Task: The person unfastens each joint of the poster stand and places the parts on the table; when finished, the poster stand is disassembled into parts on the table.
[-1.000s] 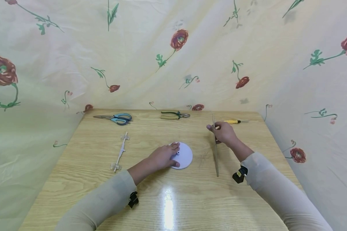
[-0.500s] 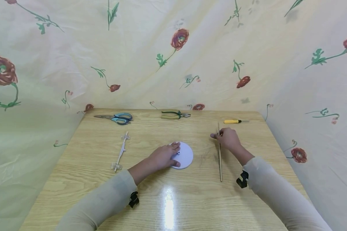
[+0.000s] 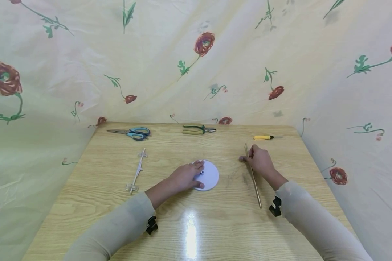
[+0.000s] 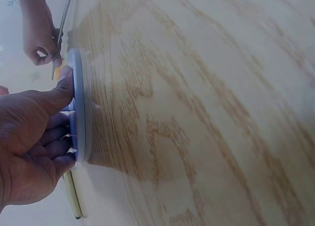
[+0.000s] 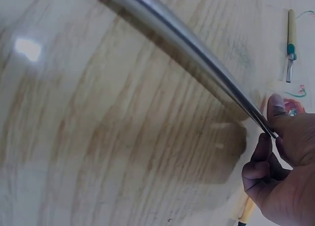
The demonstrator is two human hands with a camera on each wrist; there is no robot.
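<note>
A white round disc (image 3: 210,177) with a small stub at its middle lies on the wooden table. My left hand (image 3: 184,176) rests on the disc's left part, thumb and fingertips pressing its upper face, as the left wrist view (image 4: 32,137) also shows. Between thumb and fingers my right hand (image 3: 260,159) pinches a thin metal rod (image 3: 255,186) near its far end. The rod slants, its near end pointing toward me and a little right. In the right wrist view the rod (image 5: 197,48) looks silvery and casts a shadow on the table.
At the back of the table (image 3: 170,232) lie scissors (image 3: 135,134), pliers (image 3: 197,130) and a yellow-handled screwdriver (image 3: 264,137). A thin white rod with clear end pieces (image 3: 138,170) lies on the left. A flowered cloth (image 3: 163,54) hangs behind and at the sides.
My right hand has drawn back toward me and slightly right with the metal rod. The rod's near end has swung right. My left hand has stayed on the disc.
</note>
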